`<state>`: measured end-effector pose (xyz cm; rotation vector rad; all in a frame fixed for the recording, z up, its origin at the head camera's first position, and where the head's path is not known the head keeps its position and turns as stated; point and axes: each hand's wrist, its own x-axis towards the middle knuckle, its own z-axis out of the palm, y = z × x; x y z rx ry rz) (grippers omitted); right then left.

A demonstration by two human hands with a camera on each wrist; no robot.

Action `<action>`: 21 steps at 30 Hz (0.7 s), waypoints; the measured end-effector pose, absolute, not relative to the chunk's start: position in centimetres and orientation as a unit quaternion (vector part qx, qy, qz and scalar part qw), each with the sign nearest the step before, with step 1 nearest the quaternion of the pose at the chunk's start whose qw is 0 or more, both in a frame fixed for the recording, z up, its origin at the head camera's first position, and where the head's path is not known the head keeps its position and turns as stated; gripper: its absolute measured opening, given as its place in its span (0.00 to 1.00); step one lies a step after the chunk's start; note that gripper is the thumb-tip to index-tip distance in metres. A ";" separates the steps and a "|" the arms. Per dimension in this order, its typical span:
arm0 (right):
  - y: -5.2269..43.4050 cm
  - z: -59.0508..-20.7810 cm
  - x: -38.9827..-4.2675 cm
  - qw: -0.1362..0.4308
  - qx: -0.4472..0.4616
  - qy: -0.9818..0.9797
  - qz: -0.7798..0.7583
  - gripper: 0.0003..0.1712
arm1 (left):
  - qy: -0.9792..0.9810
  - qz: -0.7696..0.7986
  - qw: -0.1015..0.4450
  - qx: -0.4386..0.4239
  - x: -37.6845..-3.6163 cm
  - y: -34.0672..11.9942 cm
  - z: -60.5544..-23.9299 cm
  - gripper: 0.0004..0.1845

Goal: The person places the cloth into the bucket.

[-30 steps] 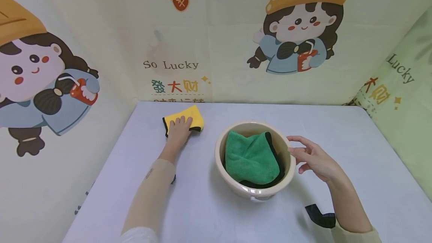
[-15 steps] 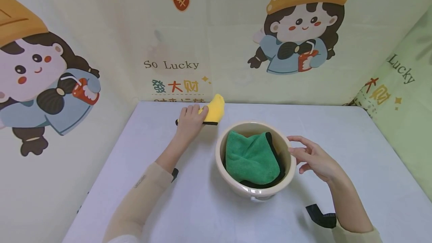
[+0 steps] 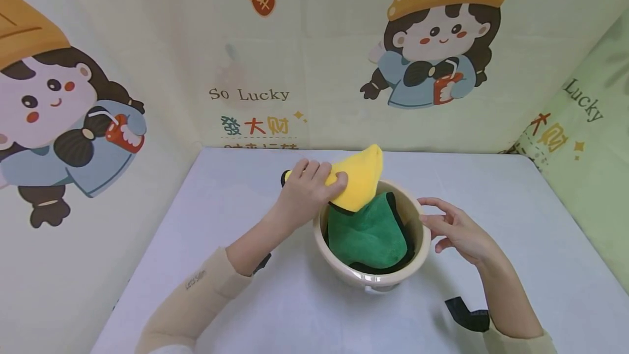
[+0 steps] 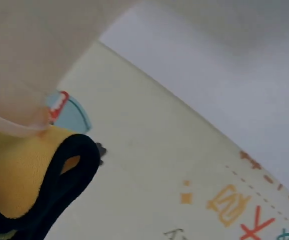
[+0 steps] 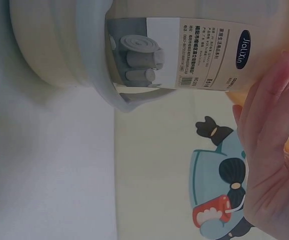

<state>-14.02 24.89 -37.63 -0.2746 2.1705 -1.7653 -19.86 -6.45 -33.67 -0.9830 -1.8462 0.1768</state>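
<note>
My left hand [image 3: 310,190] grips a folded yellow cloth [image 3: 362,176] with black edging, held in the air over the left rear rim of a cream bucket [image 3: 417,258]. In the left wrist view the yellow cloth [image 4: 19,170] shows its folded black edge, and the hand is blurred. A green cloth [image 3: 368,234] with black trim lies inside the bucket, partly covered by the yellow one. Fingertips of my right hand [image 3: 457,231] touch the bucket's right side near the rim, fingers loosely bent. The right wrist view has this hand [image 5: 274,150] beside the bucket's label [image 5: 209,55].
A white table [image 3: 236,310] bears the bucket. The bucket's pale handle [image 5: 97,60] hangs down its side. Behind the table and at both sides stands a printed cloth backdrop [image 3: 334,70] with cartoon figures. A black strap piece [image 3: 467,318] sits by my right wrist.
My left hand has lifted the yellow cloth from the table's back left and carried it right, over the bucket. My right hand, the bucket and the green cloth have stayed put.
</note>
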 end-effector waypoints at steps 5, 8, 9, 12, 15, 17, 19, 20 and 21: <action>24.7 -37.6 -14.0 0.168 -0.088 0.766 -0.614 0.28 | -0.737 0.081 0.505 -0.442 -18.1 -5.2 -33.3 0.11; 24.7 -37.6 -14.0 0.168 -0.086 0.769 -0.611 0.28 | -0.729 0.073 0.499 -0.463 -17.5 -4.6 -33.6 0.11; 24.7 -37.6 -14.0 0.167 -0.086 0.769 -0.611 0.28 | -0.728 0.069 0.495 -0.469 -17.4 -4.5 -33.7 0.11; 24.7 -37.6 -14.0 0.166 -0.087 0.772 -0.608 0.28 | -0.731 0.060 0.471 -0.490 -16.9 -3.9 -34.2 0.12; 24.7 -37.7 -14.1 0.166 -0.086 0.774 -0.605 0.29 | -0.738 0.060 0.440 -0.508 -16.5 -3.4 -34.7 0.11; 24.7 -37.8 -14.1 0.165 -0.086 0.776 -0.602 0.29 | -0.742 0.064 0.421 -0.518 -16.2 -3.0 -35.0 0.10; 24.7 -37.9 -14.2 0.166 -0.085 0.777 -0.601 0.29 | -0.748 0.069 0.399 -0.525 -16.0 -2.6 -35.3 0.09; 24.7 -37.9 -14.2 0.166 -0.086 0.777 -0.601 0.29 | -0.753 0.073 0.386 -0.528 -15.9 -2.5 -35.5 0.09; 24.7 -37.9 -14.2 0.166 -0.086 0.778 -0.600 0.29 | -0.759 0.074 0.368 -0.532 -15.8 -2.3 -35.7 0.08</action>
